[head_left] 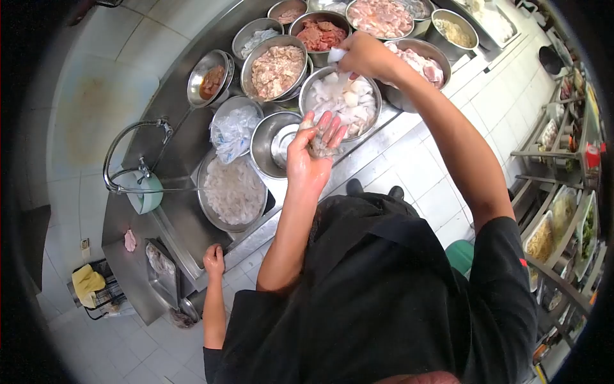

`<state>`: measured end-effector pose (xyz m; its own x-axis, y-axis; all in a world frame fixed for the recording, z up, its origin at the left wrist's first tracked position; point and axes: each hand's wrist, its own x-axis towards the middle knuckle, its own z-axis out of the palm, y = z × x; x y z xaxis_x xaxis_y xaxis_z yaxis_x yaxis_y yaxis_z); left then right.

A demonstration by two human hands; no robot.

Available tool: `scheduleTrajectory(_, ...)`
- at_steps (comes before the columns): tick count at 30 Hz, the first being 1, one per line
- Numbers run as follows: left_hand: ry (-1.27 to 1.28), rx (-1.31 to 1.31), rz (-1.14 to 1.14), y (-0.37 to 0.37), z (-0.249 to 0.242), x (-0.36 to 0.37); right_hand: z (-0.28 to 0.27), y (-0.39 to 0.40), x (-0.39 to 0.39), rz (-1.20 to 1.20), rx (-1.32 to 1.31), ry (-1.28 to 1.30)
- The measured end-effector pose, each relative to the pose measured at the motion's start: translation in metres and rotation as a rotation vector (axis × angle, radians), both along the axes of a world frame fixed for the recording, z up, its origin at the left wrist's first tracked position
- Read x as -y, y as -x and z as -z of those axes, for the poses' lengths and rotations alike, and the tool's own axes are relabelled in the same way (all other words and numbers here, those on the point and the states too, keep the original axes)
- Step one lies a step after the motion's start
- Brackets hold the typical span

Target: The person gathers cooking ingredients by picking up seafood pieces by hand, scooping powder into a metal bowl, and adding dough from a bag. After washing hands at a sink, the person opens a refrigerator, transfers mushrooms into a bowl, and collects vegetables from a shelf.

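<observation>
My left hand (312,150) is turned palm up in front of the metal bowl of white seafood pieces (348,105). Its fingers are stretched out, and a small grey, wet piece of seafood (323,150) lies against them. Above the far rim of that bowl, my right hand (364,56) is closed, with a white piece (336,56) showing at its fingertips. Just left of my left hand stands a steel bowl (261,148) with a smaller round dish inside.
Water runs from a faucet (115,163) toward a bowl of pale seafood (233,192) in the sink. Bowls of minced meat (276,70), red meat (320,35) and a plastic bag (234,131) crowd the counter. At the lower left is another person's hand (214,259). Shelves (553,224) stand right.
</observation>
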<state>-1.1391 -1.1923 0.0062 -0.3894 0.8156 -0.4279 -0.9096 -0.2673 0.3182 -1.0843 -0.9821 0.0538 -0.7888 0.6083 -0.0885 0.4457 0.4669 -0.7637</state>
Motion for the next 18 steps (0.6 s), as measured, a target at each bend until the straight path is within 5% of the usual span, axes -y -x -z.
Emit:
scheduleTrajectory(5, -0.078, 0.034, -0.010, -0.003, 0.005, -0.021, -0.067, -0.025, 0.031, -0.078, -0.145, 0.083)
scheduleTrajectory(9, -0.134, 0.079, 0.007, -0.003, 0.003, -0.031, -0.058, -0.018, 0.054, -0.148, -0.071, 0.109)
scheduleTrajectory(11, -0.142, 0.140, -0.017, -0.002, 0.000, -0.035, -0.036, -0.012, 0.080, -0.219, 0.106, -0.304)
scheduleTrajectory(18, -0.137, 0.160, -0.057, 0.007, 0.025, -0.035, -0.032, -0.007, 0.078, -0.141, 0.108, -0.264)
